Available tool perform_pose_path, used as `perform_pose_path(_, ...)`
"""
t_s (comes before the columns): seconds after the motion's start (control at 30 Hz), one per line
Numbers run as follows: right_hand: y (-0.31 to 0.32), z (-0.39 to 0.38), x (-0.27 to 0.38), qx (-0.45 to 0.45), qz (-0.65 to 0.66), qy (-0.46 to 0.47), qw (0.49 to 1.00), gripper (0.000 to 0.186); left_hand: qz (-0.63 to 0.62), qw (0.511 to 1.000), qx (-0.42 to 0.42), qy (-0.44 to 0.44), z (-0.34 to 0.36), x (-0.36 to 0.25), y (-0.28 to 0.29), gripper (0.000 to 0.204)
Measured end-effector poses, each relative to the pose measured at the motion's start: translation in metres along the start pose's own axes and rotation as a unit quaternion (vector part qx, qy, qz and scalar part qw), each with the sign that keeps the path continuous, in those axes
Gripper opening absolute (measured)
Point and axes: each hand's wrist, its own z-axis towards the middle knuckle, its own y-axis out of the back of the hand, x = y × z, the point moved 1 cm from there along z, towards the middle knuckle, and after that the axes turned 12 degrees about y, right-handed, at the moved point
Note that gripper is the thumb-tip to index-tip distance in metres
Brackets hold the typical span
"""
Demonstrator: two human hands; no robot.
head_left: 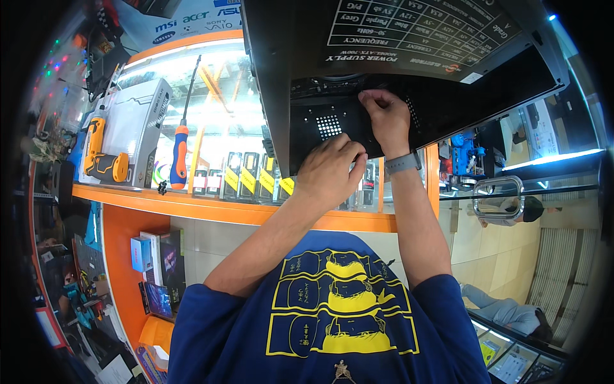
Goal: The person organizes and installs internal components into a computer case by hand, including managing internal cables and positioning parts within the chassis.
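Observation:
A black computer case rests on the glass counter in front of me, with a power supply bearing a printed label at its top. My right hand reaches inside the case, thumb and forefinger pinched together just below the power supply; whatever lies between the fingertips is too small to make out. Lower and to the left, my left hand is closed at the near side of the case, beside a patch of vent holes. Its fingers curl inward, and what they grip is hidden.
On the counter's left lie a blue-and-orange screwdriver, a yellow cordless screwdriver and a white box. Small black screws sit near the orange counter edge. Packaged goods show under the glass. A person is at the lower right.

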Motion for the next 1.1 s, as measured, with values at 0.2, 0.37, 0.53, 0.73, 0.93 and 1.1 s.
perform_pose_path(0.2, -0.005, 0.001, 0.001, -0.045, 0.009, 0.003, 0.999, 0.018, 0.002, 1.000, 0.010, 0.006, 0.000, 0.001, -0.001, 0.014)
perform_pose_path(0.37, -0.005, 0.000, -0.002, -0.038, 0.043, -0.007, 0.998, 0.017, 0.003, 1.000, 0.018, 0.011, 0.000, 0.000, 0.000, 0.015)
perform_pose_path(0.53, -0.002, -0.001, 0.006, -0.002, 0.015, 0.009, 1.000, 0.018, -0.002, 1.000, 0.015, 0.007, 0.000, 0.001, 0.001, 0.015)
perform_pose_path(0.73, -0.005, -0.001, 0.012, -0.011, 0.007, 0.047, 0.999, 0.018, 0.001, 1.000, 0.004, 0.000, 0.000, 0.001, -0.001, 0.015)
perform_pose_path(0.93, -0.003, -0.004, 0.017, -0.038, -0.027, 0.052, 0.998, 0.018, -0.004, 1.000, -0.001, -0.005, 0.000, 0.002, -0.001, 0.015)
perform_pose_path(1.1, -0.001, 0.001, 0.017, -0.007, -0.038, 0.018, 0.999, 0.018, -0.007, 1.000, 0.009, -0.001, 0.001, 0.001, -0.001, 0.015)
